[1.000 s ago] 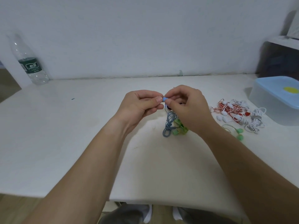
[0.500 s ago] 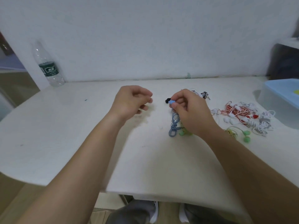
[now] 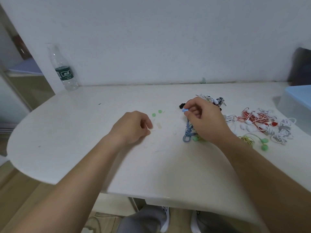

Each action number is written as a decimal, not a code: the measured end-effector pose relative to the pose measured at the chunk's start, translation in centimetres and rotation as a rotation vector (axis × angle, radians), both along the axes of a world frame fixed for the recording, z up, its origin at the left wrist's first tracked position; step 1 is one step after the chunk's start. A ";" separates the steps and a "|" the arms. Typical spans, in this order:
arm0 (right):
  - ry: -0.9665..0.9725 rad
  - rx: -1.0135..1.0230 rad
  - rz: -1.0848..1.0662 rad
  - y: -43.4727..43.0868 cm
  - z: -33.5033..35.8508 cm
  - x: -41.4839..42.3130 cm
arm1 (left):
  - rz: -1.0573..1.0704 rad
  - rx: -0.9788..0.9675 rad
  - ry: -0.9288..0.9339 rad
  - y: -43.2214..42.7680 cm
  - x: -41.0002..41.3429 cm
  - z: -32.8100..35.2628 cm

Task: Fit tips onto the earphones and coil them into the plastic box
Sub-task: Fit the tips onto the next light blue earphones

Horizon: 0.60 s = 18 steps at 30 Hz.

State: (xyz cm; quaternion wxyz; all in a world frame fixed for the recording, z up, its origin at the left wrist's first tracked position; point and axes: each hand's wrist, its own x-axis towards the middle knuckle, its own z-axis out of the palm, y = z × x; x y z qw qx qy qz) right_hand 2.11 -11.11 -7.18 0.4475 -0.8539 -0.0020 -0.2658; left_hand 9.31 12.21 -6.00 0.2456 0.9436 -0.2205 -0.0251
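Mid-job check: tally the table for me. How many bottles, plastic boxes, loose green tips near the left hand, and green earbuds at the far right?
Water bottle: 1
Plastic box: 1
Loose green tips: 2
Green earbuds at the far right: 2
Total: 6

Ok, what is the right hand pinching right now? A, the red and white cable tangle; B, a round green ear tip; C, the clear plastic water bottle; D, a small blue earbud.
D: the right hand pinches the small blue earbud between thumb and forefinger, lifted off the white table.
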 end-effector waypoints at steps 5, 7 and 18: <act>0.005 0.026 0.006 0.2 0.0 -0.1 | 0.033 -0.003 -0.054 -1.2 0.0 0.4; 0.006 0.033 0.007 0.3 0.0 -0.1 | -0.020 -0.010 -0.080 -2.0 0.1 0.4; 0.003 0.021 0.011 0.2 -0.1 0.1 | -0.081 -0.013 -0.158 -3.2 0.9 -0.9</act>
